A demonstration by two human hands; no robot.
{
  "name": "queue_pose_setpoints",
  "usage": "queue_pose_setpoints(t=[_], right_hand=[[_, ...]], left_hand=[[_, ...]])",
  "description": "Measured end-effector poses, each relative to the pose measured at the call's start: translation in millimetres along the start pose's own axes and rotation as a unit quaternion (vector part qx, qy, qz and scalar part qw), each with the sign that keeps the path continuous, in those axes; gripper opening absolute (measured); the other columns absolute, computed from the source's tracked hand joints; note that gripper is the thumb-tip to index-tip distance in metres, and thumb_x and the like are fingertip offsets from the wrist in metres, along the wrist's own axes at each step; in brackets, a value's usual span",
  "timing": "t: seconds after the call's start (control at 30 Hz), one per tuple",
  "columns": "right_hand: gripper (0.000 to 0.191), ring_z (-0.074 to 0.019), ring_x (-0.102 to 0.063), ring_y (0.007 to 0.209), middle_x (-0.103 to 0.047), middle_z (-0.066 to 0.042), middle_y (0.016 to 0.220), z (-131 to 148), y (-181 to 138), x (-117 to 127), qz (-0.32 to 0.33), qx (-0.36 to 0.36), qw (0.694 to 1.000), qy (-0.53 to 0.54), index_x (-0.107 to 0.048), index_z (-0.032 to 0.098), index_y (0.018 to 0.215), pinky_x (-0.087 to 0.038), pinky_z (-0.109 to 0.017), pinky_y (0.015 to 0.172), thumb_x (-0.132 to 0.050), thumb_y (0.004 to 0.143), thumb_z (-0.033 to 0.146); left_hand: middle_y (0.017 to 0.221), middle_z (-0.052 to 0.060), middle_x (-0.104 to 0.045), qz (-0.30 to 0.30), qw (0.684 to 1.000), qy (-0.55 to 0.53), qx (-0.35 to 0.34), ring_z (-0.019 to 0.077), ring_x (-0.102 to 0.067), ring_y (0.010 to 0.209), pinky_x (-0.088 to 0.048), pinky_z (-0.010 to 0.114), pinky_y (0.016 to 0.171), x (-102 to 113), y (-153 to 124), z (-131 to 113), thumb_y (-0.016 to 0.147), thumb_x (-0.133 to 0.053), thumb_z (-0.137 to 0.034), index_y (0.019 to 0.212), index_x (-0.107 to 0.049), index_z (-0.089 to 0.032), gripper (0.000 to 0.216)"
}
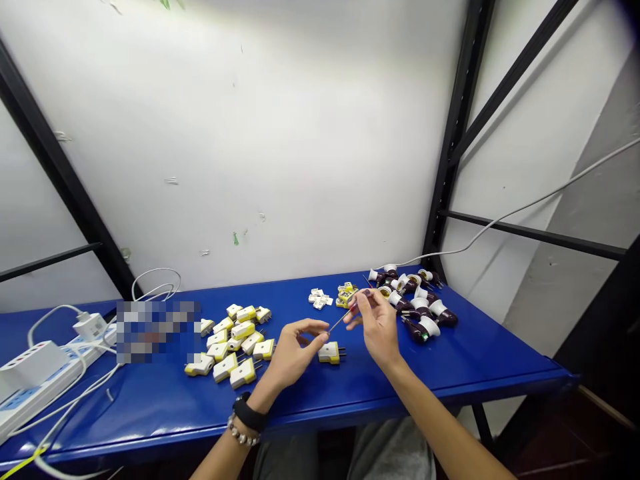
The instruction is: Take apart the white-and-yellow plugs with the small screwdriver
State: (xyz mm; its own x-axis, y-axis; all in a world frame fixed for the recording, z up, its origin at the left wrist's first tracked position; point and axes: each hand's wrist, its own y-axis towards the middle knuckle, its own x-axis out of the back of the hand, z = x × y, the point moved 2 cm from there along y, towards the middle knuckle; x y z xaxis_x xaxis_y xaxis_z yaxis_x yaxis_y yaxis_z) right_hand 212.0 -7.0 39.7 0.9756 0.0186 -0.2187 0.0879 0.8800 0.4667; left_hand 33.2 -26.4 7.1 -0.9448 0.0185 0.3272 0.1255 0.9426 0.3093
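While R hand [379, 327] holds screwdriver [340, 321] | L hand [299, 348] by plug [329, 353]

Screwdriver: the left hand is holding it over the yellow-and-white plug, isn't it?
Not quite: the right hand, not the left, holds the screwdriver. The head view shows this. It is still over the yellow-and-white plug.
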Motion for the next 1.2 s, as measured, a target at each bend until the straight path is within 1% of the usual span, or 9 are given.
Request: queue_pose_setpoints(t=[0.1, 0.2, 0.3, 0.47, 0.6, 0.77, 0.9, 1.03, 1.2], right_hand=[[0.033, -0.0151, -0.064, 0.052, -0.060, 0.001, 0.070, -1, 3, -4, 0.080, -0.007, 0.995, -0.059, -0.056, 0.021, 0.085, -0.055, -0.025, 0.043, -0.061, 0.093, 0.053], [0.029, -0.0158, -0.064, 0.054, -0.060, 0.001, 0.069, -3, 2, -9, 0.132, 0.000, 0.984, -0.119, -0.057, 0.021, 0.084, -0.053, -0.024, 0.044, -0.057, 0.096, 0.048], [0.027, -0.0163, -0.064, 0.055, -0.060, 0.001, 0.068, -4, 1, -13, 0.152, 0.011, 0.976, -0.154, -0.058, 0.022, 0.084, -0.053, -0.025, 0.047, -0.055, 0.097, 0.045], [0.023, -0.0178, -0.067, 0.058, -0.063, 0.001, 0.067, -3, 2, -18, 0.194, 0.022, 0.966, -0.172, -0.058, 0.023, 0.084, -0.054, -0.026, 0.049, -0.055, 0.097, 0.041], [0.023, -0.0171, -0.068, 0.059, -0.062, 0.001, 0.069, -1, 4, -16, 0.195, 0.017, 0.966, -0.168, -0.058, 0.022, 0.085, -0.054, -0.025, 0.050, -0.054, 0.098, 0.040], [0.024, -0.0172, -0.069, 0.060, -0.062, 0.001, 0.071, 2, 5, -13, 0.188, 0.010, 0.969, -0.158, -0.058, 0.022, 0.085, -0.054, -0.024, 0.049, -0.054, 0.098, 0.042], [0.023, -0.0185, -0.069, 0.062, -0.063, 0.000, 0.071, 4, 5, -10, 0.185, -0.003, 0.970, -0.156, -0.059, 0.022, 0.087, -0.055, -0.025, 0.047, -0.054, 0.097, 0.042], [0.024, -0.0185, -0.069, 0.062, -0.063, 0.000, 0.071, 6, 5, -10, 0.183, -0.004, 0.972, -0.148, -0.059, 0.022, 0.088, -0.055, -0.025, 0.046, -0.055, 0.097, 0.043], [0.024, -0.0189, -0.069, 0.062, -0.063, 0.000, 0.070, 7, 4, -11, 0.186, 0.004, 0.971, -0.150, -0.060, 0.023, 0.086, -0.056, -0.025, 0.046, -0.055, 0.096, 0.044]], left_hand=[[0.097, 0.004, -0.080, 0.040, 0.992, 0.111, -0.048, 0.0226, -0.071, 0.091, -0.051, 0.031, 0.077, -1, -3, -3, 0.086, -0.070, -0.030, 0.104, -0.078, -0.025, 0.020], [0.094, 0.001, -0.080, 0.051, 0.977, 0.197, -0.063, 0.0222, -0.069, 0.089, -0.048, 0.031, 0.076, -2, -3, -2, 0.086, -0.071, -0.025, 0.098, -0.078, -0.028, 0.015], [0.093, 0.000, -0.081, 0.058, 0.970, 0.231, -0.058, 0.0221, -0.069, 0.089, -0.046, 0.031, 0.076, -2, -2, 2, 0.086, -0.070, -0.023, 0.095, -0.078, -0.028, 0.013], [0.091, 0.000, -0.080, 0.043, 0.963, 0.261, -0.057, 0.0225, -0.070, 0.088, -0.046, 0.031, 0.076, -1, 0, 7, 0.086, -0.070, -0.022, 0.091, -0.078, -0.027, 0.011], [0.090, 0.001, -0.080, 0.047, 0.970, 0.229, -0.072, 0.0211, -0.071, 0.083, -0.048, 0.030, 0.076, -2, 0, 6, 0.087, -0.066, -0.020, 0.092, -0.077, -0.025, 0.013], [0.092, 0.003, -0.078, 0.068, 0.979, 0.176, -0.072, 0.0205, -0.071, 0.084, -0.052, 0.027, 0.071, -4, -1, 2, 0.090, -0.061, -0.020, 0.101, -0.075, -0.023, 0.018], [0.097, 0.006, -0.075, 0.081, 0.980, 0.160, -0.082, 0.0203, -0.069, 0.090, -0.054, 0.028, 0.077, -4, -3, 0, 0.091, -0.056, -0.018, 0.103, -0.071, -0.020, 0.019], [0.098, 0.006, -0.072, 0.081, 0.981, 0.150, -0.097, 0.0189, -0.067, 0.089, -0.055, 0.027, 0.077, -4, -4, 1, 0.090, -0.054, -0.014, 0.105, -0.068, -0.019, 0.022], [0.098, 0.005, -0.073, 0.061, 0.979, 0.165, -0.108, 0.0191, -0.068, 0.088, -0.055, 0.028, 0.076, -6, -4, 1, 0.087, -0.055, -0.012, 0.109, -0.067, -0.021, 0.027]])
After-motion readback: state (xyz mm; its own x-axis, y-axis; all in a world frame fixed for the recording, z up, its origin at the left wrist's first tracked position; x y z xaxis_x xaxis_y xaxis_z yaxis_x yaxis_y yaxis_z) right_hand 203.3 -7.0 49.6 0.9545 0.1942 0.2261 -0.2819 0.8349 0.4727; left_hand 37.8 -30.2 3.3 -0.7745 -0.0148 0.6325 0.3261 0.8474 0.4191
